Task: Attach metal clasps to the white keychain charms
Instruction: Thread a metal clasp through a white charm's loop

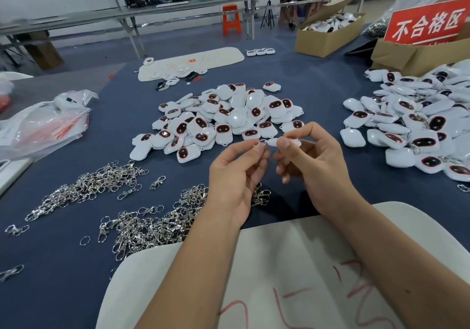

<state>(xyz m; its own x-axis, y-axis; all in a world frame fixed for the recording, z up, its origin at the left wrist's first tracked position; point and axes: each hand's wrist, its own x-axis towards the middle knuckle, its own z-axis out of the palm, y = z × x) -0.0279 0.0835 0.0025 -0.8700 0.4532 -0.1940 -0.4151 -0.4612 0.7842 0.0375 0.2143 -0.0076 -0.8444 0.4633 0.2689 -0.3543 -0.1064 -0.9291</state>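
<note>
Blue table (318, 79): charm pile (218, 120) ctr, clasp heaps (152, 224) L, boxes (328, 36) far R

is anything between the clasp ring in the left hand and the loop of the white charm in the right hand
Nothing visible does. The left hand pinches a small metal clasp ring right at the end of the white plastic keychain charm pinched by the right hand. Whether they touch is too small to tell.

Clasps (142, 222) left, charms (218, 122) behind
</note>
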